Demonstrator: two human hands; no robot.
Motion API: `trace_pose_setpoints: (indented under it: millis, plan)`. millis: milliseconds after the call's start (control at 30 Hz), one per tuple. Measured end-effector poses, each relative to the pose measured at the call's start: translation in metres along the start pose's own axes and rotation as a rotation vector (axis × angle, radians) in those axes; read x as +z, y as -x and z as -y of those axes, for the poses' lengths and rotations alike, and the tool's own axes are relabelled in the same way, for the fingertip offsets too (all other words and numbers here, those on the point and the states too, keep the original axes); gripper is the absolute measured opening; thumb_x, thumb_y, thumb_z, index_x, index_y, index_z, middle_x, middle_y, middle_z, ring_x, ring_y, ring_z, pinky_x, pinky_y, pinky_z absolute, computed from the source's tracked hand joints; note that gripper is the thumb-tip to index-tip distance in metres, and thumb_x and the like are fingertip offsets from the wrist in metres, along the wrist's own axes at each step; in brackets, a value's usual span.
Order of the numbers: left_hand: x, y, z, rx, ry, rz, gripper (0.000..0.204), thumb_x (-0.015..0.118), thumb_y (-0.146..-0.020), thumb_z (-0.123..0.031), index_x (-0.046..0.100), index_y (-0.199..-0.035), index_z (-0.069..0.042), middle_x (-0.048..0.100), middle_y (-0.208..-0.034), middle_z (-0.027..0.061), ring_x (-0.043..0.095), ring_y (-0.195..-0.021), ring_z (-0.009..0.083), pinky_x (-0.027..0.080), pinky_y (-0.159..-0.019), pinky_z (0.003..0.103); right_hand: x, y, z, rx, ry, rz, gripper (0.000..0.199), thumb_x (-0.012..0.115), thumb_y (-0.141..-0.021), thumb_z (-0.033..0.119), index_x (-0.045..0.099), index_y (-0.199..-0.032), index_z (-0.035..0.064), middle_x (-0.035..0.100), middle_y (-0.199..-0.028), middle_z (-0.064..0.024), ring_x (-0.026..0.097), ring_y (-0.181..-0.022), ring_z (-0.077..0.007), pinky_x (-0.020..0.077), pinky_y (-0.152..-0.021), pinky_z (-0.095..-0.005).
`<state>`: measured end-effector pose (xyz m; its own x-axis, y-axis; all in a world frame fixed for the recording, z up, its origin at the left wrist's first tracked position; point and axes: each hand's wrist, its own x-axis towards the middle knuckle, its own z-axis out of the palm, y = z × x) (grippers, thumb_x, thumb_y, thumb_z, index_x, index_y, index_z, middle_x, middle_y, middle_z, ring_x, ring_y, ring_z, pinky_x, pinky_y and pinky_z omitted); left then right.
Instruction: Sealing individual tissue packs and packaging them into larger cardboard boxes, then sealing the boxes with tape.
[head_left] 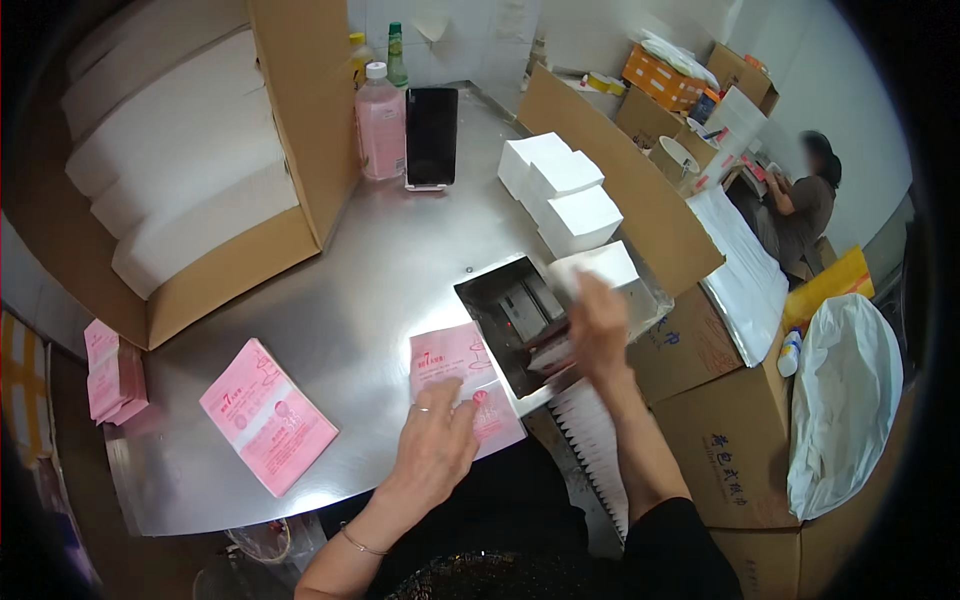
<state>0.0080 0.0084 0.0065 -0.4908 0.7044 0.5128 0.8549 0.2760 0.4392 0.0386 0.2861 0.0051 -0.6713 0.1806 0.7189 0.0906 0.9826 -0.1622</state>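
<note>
My left hand (pixel 432 445) lies over a pink printed packet (pixel 447 355) at the table's front edge, beside the opening. Its fingers are apart and bent, the tips on the packet; a ring and a thin bracelet show. My right hand (pixel 600 330) is raised at the right side of a dark rectangular opening (pixel 512 310) with a metal rim. Motion blurs its fingers, which are at the near white folded-paper stack (pixel 608 262); whether they grip any paper I cannot make out. A pile of pink packets (pixel 270 415) lies to the left.
More white stacks (pixel 560 185) stand behind, against a cardboard flap. A phone (pixel 431 138) and a pink bottle (pixel 380 125) are at the back. An open carton (pixel 290 120) of white paper stands left. Cartons (pixel 735 450) and a white bag (pixel 845 400) are right; another person (pixel 800 205) sits beyond.
</note>
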Motion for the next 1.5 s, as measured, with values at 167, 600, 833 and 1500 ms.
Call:
trace_pose_setpoints:
  millis: [167, 600, 833, 1500]
  plan:
    - [-0.023, 0.009, 0.015, -0.163, -0.085, 0.1, 0.068, 0.079, -0.062, -0.024, 0.06, -0.123, -0.001, 0.045, -0.144, 0.0258, 0.046, -0.129, 0.0411, 0.042, -0.087, 0.048, -0.027, 0.064, 0.132, -0.568, -0.4, 0.185, 0.039, 0.064, -0.079, 0.015, 0.066, -0.115, 0.002, 0.063, -0.108, -0.0151, 0.063, -0.105, -0.031, 0.0367, -0.104, -0.0677]
    - [-0.009, 0.005, 0.004, -0.287, -0.313, 0.143, 0.086, 0.074, -0.072, -0.041, 0.043, -0.144, -0.006, 0.031, -0.156, 0.0216, 0.025, -0.144, 0.0472, 0.023, -0.107, 0.07, 0.015, 0.013, 0.119, -0.417, -0.25, 0.459, 0.025, 0.064, -0.076, 0.01, 0.063, -0.099, 0.0013, 0.057, -0.099, -0.0122, 0.058, -0.099, -0.0286, 0.033, -0.105, -0.0615]
    - [-0.002, 0.002, 0.006, -0.314, -0.281, 0.03, 0.086, 0.073, -0.072, -0.047, 0.045, -0.144, -0.007, 0.037, -0.15, 0.0234, 0.025, -0.143, 0.0487, 0.022, -0.103, 0.074, 0.031, 0.017, 0.135, -0.316, -0.435, 0.476, 0.026, 0.063, -0.074, 0.01, 0.065, -0.097, -0.001, 0.059, -0.093, -0.0139, 0.06, -0.098, -0.0301, 0.036, -0.105, -0.0582]
    - [-0.017, -0.017, 0.002, -0.125, -0.325, 0.123, 0.049, 0.073, -0.077, -0.041, 0.063, -0.11, -0.006, 0.055, -0.118, 0.0171, 0.05, -0.108, 0.0352, 0.037, -0.092, 0.051, 0.001, -0.008, -0.055, 0.155, 0.111, 0.065, 0.014, 0.064, -0.082, 0.003, 0.066, -0.096, 0.0003, 0.059, -0.092, -0.014, 0.056, -0.095, -0.0317, 0.0441, -0.082, -0.044]
